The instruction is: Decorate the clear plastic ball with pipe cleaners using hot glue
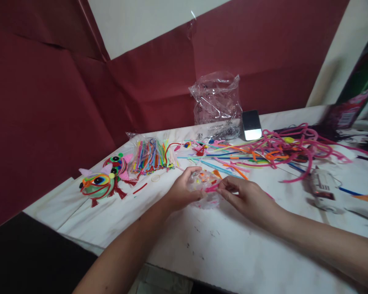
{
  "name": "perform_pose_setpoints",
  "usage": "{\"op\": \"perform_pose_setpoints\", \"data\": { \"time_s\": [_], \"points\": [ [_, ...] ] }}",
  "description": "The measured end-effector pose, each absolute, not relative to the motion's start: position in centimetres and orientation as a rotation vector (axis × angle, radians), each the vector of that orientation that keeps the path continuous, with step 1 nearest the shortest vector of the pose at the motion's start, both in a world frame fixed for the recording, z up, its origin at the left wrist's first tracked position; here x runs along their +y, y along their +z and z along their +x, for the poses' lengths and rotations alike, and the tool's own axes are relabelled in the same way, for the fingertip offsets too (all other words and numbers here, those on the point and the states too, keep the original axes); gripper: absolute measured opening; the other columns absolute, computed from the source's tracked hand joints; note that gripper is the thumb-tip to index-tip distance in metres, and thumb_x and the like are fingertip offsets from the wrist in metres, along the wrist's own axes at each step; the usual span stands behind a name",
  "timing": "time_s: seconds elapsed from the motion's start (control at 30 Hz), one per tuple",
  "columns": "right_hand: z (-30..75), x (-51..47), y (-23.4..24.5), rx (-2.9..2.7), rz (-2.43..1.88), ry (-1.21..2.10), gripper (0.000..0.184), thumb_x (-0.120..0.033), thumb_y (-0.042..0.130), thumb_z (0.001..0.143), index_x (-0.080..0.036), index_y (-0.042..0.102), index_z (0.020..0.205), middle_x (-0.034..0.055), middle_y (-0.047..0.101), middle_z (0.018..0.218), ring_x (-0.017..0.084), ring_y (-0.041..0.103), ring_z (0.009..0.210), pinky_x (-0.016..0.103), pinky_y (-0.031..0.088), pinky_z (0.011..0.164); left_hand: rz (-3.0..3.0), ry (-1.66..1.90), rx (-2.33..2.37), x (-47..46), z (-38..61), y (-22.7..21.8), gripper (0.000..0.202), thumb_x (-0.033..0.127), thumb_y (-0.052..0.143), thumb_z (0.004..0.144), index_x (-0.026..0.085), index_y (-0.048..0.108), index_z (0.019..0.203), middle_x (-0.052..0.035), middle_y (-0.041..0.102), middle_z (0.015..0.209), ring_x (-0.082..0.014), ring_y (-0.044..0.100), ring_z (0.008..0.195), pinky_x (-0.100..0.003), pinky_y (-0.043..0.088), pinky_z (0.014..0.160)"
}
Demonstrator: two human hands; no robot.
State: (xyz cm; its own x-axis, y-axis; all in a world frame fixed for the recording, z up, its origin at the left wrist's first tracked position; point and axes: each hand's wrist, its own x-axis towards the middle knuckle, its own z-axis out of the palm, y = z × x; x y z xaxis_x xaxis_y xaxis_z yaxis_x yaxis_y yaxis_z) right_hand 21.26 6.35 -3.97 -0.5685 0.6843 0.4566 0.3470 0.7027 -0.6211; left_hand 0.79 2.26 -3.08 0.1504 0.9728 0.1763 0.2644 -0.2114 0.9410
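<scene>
Head view.
— Hands?
— OK: left hand (pixel 184 191) cups clear ball (pixel 205 181), fingers wrapped round it; right hand (pixel 247 199) pinches pink pipe-cleaner bit (pixel 213 188) vs its side, mid-worktop (pixel 233 253).
— Progress?
— Early, imo: ball mostly bare; 2 finished fish ornaments (pixel 99 184) by left edge.
— Surface, room?
— Scuffed white top, loose pipe cleaners (pixel 294 147) + glue gun (pixel 323 188) twd right edge; red paper backdrop (pixel 49 102) behind.

Two hands (pixel 181 192) (pixel 247 198), one ball (pixel 206 184), two fish figures (pixel 98 184) (pixel 119 163).
</scene>
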Motion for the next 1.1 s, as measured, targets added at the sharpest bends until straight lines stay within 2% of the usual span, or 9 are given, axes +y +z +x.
{"op": "perform_pose_setpoints", "data": {
  "time_s": [0.2,0.4,0.63,1.1],
  "points": [
    [21.4,6.2,-3.9,-2.218,-0.744,0.498,0.016,-0.028,0.046,0.084,-0.023,0.050,0.070,0.0007,0.062,0.062,0.015,0.056,0.053,0.027,0.043,0.050,1.674,1.092,1.158,2.2,0.9,-2.9,0.075,0.041,0.076,0.059,0.019,0.042,0.122,-0.0088,0.051,0.119,-0.0260,0.052,0.107,-0.034,0.042,0.089],
    [21.3,5.8,-3.6,-2.246,-0.617,0.347,0.015,-0.022,0.045,0.084,-0.023,0.052,0.071,0.0028,0.062,0.066,0.017,0.057,0.059,0.027,0.045,0.054,1.710,1.101,1.324,1.9,1.6,-2.5,0.068,0.039,0.076,0.059,0.019,0.044,0.115,-0.0071,0.053,0.110,-0.0233,0.054,0.096,-0.032,0.044,0.081],
    [21.4,5.6,-3.6,-2.260,-0.551,0.171,0.019,-0.023,0.039,0.088,-0.024,0.044,0.069,0.0023,0.054,0.060,0.017,0.051,0.051,0.027,0.040,0.048,1.707,1.075,1.288,1.8,1.4,-2.3,0.065,0.036,0.075,0.060,0.019,0.044,0.115,-0.0053,0.054,0.106,-0.0224,0.054,0.096,-0.032,0.043,0.083],
    [21.2,5.8,-4.0,-2.275,-0.611,0.269,0.016,-0.023,0.043,0.087,-0.023,0.047,0.071,0.0029,0.058,0.063,0.017,0.055,0.055,0.028,0.043,0.051,1.783,1.105,1.322,1.7,1.9,-2.2,0.058,0.036,0.072,0.061,0.019,0.043,0.108,-0.0048,0.051,0.106,-0.0206,0.052,0.091,-0.029,0.043,0.077]
  ]
}}
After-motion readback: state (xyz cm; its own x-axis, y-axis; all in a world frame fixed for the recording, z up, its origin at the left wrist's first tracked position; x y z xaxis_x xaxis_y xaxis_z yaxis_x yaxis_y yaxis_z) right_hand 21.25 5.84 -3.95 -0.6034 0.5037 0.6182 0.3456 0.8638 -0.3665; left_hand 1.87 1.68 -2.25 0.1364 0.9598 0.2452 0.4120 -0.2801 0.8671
